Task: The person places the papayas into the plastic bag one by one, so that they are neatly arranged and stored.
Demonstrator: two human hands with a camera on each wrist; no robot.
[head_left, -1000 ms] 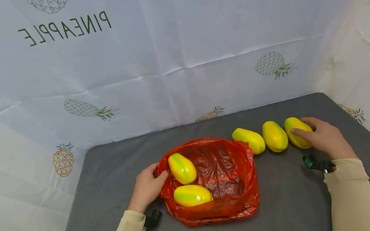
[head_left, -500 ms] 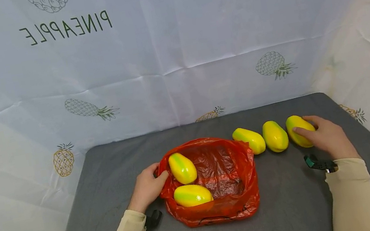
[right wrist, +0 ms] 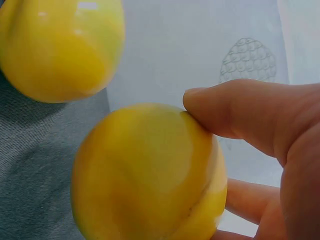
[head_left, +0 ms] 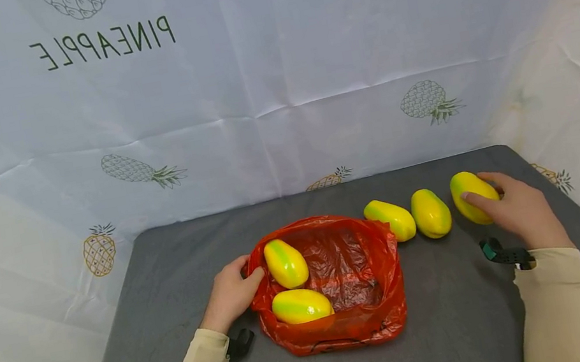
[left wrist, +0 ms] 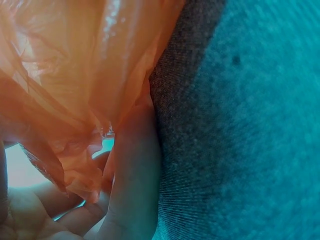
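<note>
A red plastic bag (head_left: 339, 263) lies open on the table, with two yellow-green fruits (head_left: 286, 264) inside at its left. My left hand (head_left: 231, 295) pinches the bag's left rim; the left wrist view shows the thin plastic (left wrist: 75, 75) between thumb and fingers. At the far right my right hand (head_left: 522, 208) grips a yellow fruit (head_left: 469, 191) from its right side, thumb in front. In the right wrist view thumb and fingers hold that fruit (right wrist: 147, 175), and another fruit (right wrist: 62, 47) is beside it, not touching.
Two more yellow fruits (head_left: 431, 213) (head_left: 392, 220) lie between the bag and my right hand, the left one against the bag's rim. The grey table (head_left: 445, 335) ends at a white curtain (head_left: 272, 145) with pineapple prints.
My right hand has moved slightly right and away from me with the fruit, which now stands farther from its neighbour and appears raised. My left hand and the bag have stayed still.
</note>
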